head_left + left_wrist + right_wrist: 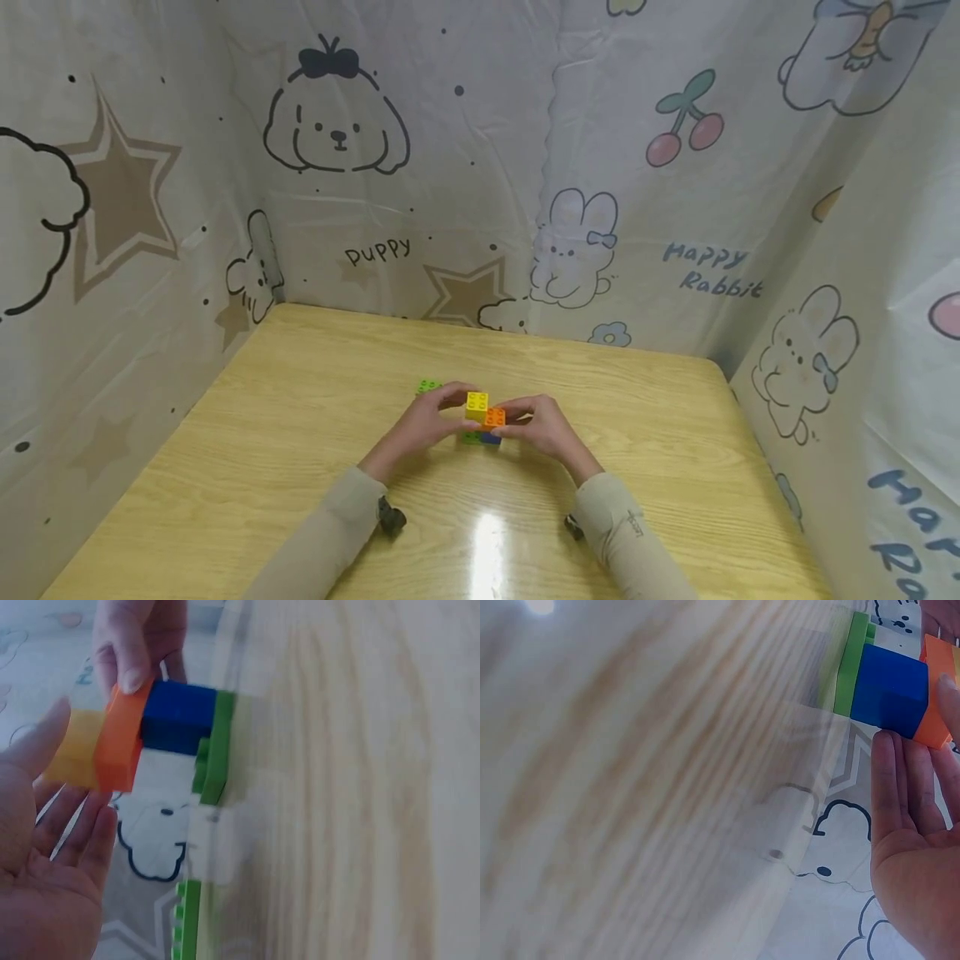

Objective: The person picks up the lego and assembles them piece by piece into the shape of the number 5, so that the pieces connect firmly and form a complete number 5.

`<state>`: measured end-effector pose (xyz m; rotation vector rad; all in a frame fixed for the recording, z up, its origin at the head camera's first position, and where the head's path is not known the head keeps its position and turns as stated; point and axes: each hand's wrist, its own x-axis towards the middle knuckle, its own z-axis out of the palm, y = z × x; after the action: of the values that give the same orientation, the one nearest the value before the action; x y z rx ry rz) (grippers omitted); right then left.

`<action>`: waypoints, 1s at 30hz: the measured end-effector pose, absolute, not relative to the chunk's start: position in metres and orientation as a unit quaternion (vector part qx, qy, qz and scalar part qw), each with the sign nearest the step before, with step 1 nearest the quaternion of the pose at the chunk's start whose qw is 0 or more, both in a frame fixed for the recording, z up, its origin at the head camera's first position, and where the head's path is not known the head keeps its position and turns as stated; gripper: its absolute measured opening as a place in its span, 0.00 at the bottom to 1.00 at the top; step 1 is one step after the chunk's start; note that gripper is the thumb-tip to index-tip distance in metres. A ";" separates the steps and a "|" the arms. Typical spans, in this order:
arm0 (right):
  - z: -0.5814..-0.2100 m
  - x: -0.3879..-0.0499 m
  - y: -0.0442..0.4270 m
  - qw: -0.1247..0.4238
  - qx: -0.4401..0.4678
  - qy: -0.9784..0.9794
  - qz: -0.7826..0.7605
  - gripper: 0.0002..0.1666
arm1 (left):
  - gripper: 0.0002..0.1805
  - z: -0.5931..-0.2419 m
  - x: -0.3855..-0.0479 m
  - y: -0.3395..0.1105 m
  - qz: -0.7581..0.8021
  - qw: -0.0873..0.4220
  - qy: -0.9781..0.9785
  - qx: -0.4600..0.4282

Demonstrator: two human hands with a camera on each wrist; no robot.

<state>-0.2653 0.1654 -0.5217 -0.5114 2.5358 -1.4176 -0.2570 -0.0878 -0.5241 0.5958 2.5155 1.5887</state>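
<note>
A small stack stands between the hands: a yellow brick [477, 405] on one end of an orange brick [494, 417], with a blue brick [180, 716] beneath the orange one's other end and a green plate [218, 754] at the bottom. My left hand [432, 417] holds the yellow brick between thumb and fingers, its fingertips close under the orange edge. With thumb in front and fingers behind, my right hand [542, 427] pinches the orange brick. Its other fingers [889, 780] lie beside the blue brick.
A second green plate [429, 386] lies on the wooden table [300, 375] behind my left hand. Patterned cloth walls [465, 167] stand around the back and both sides. A black device [391, 517] is strapped at the left cuff.
</note>
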 end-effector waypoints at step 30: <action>-0.521 -0.266 0.164 0.102 -0.149 0.867 -0.464 0.20 | 0.35 -0.546 -0.311 -0.152 0.464 0.081 0.867 0.162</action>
<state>-0.2658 0.1644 -0.5215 -0.4405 2.5612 -1.3696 -0.3111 -0.1516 -0.5463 0.4845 2.5916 1.3885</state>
